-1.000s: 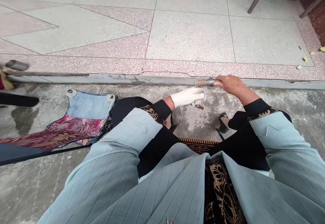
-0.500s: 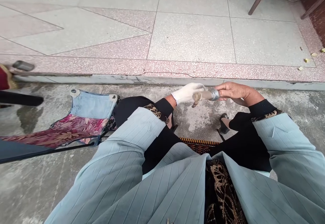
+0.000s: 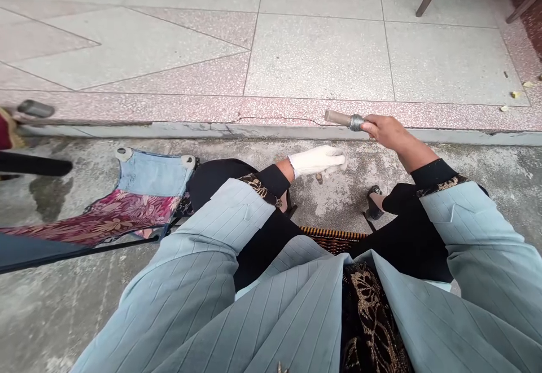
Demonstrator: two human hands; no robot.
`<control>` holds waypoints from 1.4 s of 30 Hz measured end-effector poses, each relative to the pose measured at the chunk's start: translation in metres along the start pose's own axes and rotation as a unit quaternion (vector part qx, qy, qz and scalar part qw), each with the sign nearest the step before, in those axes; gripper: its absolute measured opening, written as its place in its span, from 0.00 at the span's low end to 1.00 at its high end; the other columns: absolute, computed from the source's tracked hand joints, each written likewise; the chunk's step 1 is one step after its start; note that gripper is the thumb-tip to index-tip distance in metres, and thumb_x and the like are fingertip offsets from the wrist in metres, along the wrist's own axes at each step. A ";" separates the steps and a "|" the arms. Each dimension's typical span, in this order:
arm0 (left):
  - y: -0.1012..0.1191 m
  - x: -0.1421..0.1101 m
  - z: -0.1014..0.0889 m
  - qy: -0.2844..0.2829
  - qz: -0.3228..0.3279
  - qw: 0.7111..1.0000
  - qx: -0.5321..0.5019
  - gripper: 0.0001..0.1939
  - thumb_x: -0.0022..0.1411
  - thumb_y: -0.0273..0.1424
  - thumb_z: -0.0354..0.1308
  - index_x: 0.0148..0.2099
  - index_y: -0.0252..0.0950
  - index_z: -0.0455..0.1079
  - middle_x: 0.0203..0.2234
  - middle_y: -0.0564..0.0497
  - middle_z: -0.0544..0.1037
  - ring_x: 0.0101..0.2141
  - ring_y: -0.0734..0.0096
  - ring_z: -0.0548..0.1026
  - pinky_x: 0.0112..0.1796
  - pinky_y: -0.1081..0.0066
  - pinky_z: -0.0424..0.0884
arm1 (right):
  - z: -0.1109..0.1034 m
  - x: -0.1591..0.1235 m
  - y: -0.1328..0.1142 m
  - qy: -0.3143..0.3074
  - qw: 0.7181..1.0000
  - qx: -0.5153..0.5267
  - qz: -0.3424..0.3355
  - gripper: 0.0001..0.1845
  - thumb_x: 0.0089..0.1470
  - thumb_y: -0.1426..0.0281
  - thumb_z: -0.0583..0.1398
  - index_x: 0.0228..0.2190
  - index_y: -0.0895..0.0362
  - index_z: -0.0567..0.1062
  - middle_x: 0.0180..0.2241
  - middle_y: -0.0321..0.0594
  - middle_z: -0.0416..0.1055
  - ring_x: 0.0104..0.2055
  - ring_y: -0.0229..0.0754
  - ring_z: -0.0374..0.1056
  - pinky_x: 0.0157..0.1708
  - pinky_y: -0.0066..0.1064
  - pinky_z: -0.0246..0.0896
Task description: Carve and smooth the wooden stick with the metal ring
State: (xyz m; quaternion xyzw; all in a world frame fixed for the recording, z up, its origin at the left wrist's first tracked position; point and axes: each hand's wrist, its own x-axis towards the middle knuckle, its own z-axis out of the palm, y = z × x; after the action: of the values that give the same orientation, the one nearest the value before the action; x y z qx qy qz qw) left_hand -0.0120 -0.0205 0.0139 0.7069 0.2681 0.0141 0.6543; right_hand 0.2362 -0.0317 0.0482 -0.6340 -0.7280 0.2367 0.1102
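Observation:
My right hand (image 3: 385, 132), bare, is closed round one end of a pale wooden-looking stick (image 3: 337, 117). Silvery wire (image 3: 356, 122) is wound in a coil round the stick, right by my fingers. The stick points left, raised over the kerb. Lower and to the left, my left hand (image 3: 317, 160) wears a white glove, its fingers curled together. Just beneath those fingers shows a small brownish piece (image 3: 319, 178); most of it is hidden, and its kind is unclear. Stick and glove are apart.
A low step edge (image 3: 190, 130) runs across in front of me, with tiled floor above it. At left stands a folding chair (image 3: 154, 175) of denim and flowered cloth. A dark cylinder (image 3: 36, 108) lies on the step. Under me is a woven seat (image 3: 332, 240).
My right hand has lifted the wire-wound stick up and away from the gloved hand. My left hand has shifted slightly down and right.

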 end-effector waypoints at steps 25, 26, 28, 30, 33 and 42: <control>0.014 -0.006 -0.019 0.108 -0.041 0.974 0.195 0.15 0.66 0.38 0.51 0.33 0.33 0.70 0.22 0.52 0.69 0.22 0.75 0.66 0.26 0.74 0.61 | 0.024 -0.003 -0.022 -0.136 0.956 -0.258 0.035 0.31 0.66 0.49 0.48 0.53 0.59 0.72 0.42 0.57 0.76 0.42 0.54 0.71 0.34 0.35 0.56; 0.012 -0.005 -0.016 0.098 -0.051 0.984 0.143 0.15 0.66 0.40 0.51 0.35 0.34 0.69 0.21 0.53 0.68 0.21 0.76 0.66 0.25 0.75 0.62 | 0.023 -0.001 -0.020 -0.108 0.961 -0.250 0.051 0.30 0.66 0.49 0.48 0.52 0.60 0.72 0.43 0.58 0.76 0.43 0.55 0.71 0.35 0.36 0.57; 0.007 -0.004 -0.009 0.067 -0.060 0.995 0.047 0.15 0.67 0.41 0.51 0.37 0.35 0.69 0.20 0.54 0.66 0.19 0.78 0.65 0.23 0.76 0.63 | 0.020 0.003 -0.015 -0.052 0.978 -0.189 0.073 0.30 0.65 0.49 0.49 0.49 0.60 0.74 0.41 0.55 0.76 0.40 0.52 0.71 0.35 0.35 0.58; 0.003 -0.002 -0.002 0.031 -0.048 0.998 -0.008 0.16 0.68 0.42 0.52 0.36 0.34 0.68 0.19 0.55 0.64 0.18 0.79 0.63 0.22 0.77 0.64 | 0.015 0.005 -0.011 -0.021 0.995 -0.059 0.075 0.31 0.64 0.47 0.48 0.43 0.60 0.75 0.35 0.51 0.75 0.35 0.47 0.69 0.33 0.33 0.58; -0.001 0.000 0.006 0.014 -0.025 0.999 -0.028 0.17 0.68 0.42 0.53 0.34 0.33 0.69 0.18 0.55 0.63 0.17 0.81 0.61 0.20 0.79 0.64 | 0.006 -0.001 -0.014 -0.032 0.981 0.188 0.026 0.35 0.61 0.41 0.45 0.36 0.59 0.72 0.27 0.43 0.70 0.26 0.40 0.63 0.28 0.31 0.58; 0.006 0.004 -0.001 0.111 -0.015 0.994 -0.011 0.15 0.69 0.38 0.51 0.33 0.33 0.67 0.20 0.55 0.65 0.20 0.80 0.64 0.22 0.79 0.63 | -0.002 -0.023 -0.035 -0.140 0.909 0.370 -0.132 0.33 0.54 0.36 0.52 0.30 0.55 0.66 0.23 0.35 0.63 0.21 0.35 0.57 0.25 0.29 0.56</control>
State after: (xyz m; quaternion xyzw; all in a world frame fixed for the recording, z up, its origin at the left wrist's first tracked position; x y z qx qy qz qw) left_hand -0.0073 -0.0178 0.0180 0.6897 0.3494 0.0861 0.6283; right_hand 0.2109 -0.0562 0.0701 -0.4059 -0.6734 0.5587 0.2640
